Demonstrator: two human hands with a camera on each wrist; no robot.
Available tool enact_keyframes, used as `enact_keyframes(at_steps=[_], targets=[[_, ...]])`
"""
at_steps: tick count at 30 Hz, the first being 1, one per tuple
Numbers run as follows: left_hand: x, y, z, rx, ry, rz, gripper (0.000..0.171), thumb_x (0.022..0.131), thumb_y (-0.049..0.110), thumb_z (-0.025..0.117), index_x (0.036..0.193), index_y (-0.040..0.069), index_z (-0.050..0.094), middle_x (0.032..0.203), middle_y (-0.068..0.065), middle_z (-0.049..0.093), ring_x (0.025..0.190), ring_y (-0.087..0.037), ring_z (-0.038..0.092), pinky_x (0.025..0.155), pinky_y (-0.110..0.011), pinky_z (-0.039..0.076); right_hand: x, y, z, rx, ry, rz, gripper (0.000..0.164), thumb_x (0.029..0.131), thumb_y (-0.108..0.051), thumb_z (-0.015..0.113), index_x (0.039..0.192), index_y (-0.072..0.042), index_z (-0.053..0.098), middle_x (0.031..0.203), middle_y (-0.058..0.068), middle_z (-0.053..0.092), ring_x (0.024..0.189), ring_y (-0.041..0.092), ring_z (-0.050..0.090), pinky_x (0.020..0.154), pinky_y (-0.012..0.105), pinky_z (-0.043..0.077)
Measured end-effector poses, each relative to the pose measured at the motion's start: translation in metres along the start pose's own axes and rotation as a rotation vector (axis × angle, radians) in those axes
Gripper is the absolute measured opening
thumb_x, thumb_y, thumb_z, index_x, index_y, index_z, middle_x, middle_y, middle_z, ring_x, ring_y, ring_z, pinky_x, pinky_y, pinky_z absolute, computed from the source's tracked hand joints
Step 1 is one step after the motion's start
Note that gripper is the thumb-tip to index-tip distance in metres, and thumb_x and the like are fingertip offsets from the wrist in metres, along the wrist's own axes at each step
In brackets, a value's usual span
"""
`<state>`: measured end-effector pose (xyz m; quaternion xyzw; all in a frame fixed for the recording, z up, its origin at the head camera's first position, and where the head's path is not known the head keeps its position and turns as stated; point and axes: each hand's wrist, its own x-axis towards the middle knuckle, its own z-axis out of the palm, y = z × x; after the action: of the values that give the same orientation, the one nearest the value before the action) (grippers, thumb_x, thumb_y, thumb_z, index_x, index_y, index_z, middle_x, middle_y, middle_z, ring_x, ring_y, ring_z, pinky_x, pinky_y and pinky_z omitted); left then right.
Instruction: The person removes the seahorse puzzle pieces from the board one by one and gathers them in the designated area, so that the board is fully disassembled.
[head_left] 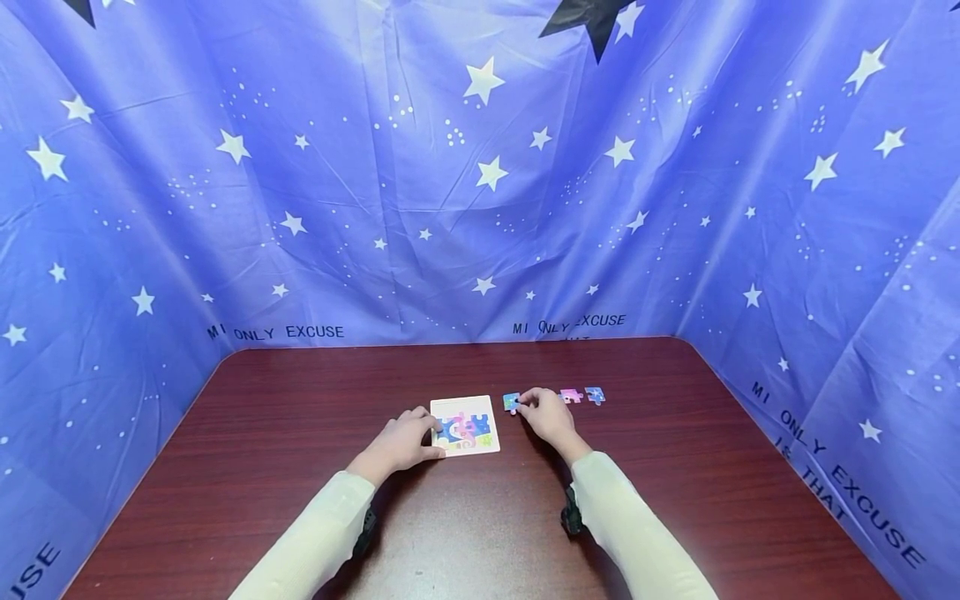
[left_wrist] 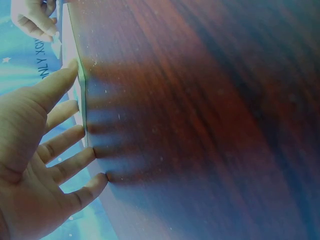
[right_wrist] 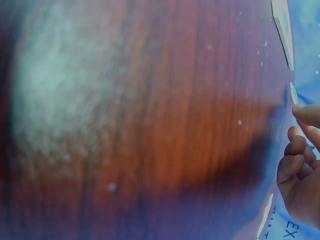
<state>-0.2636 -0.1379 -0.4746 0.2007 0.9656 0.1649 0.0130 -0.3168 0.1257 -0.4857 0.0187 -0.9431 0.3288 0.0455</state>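
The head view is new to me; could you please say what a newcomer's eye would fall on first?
The blue curtain with pale stars comes first, filling the upper part behind the dark red table. Next is the pale puzzle board on the table, with the left hand at its left edge. Right of it, the right hand pinches a puzzle piece.

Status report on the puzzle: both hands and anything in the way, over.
Left hand touching left side of puzzle board, partly filled. Right hand pinching blue puzzle piece, right of board. Loose pieces farther right. No obstruction seen between piece and board.
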Motion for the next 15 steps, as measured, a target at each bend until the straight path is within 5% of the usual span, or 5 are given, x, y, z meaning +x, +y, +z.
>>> enact_keyframes(at_steps=[15], targets=[[0.0004,0.0015,-0.0010,-0.002,-0.003,0.003,0.037,0.081,0.036,0.071,0.106,0.010,0.064,0.107,-0.006,0.055,0.103,-0.028,0.052,0.084,-0.051,0.042,0.0003,0.0105,-0.0088,0.023,0.028,0.011,0.012,0.084,-0.021,0.068,0.091,-0.011,0.069,0.075,0.001,0.061,0.068,0.014,0.054,0.061,0.028,0.040]])
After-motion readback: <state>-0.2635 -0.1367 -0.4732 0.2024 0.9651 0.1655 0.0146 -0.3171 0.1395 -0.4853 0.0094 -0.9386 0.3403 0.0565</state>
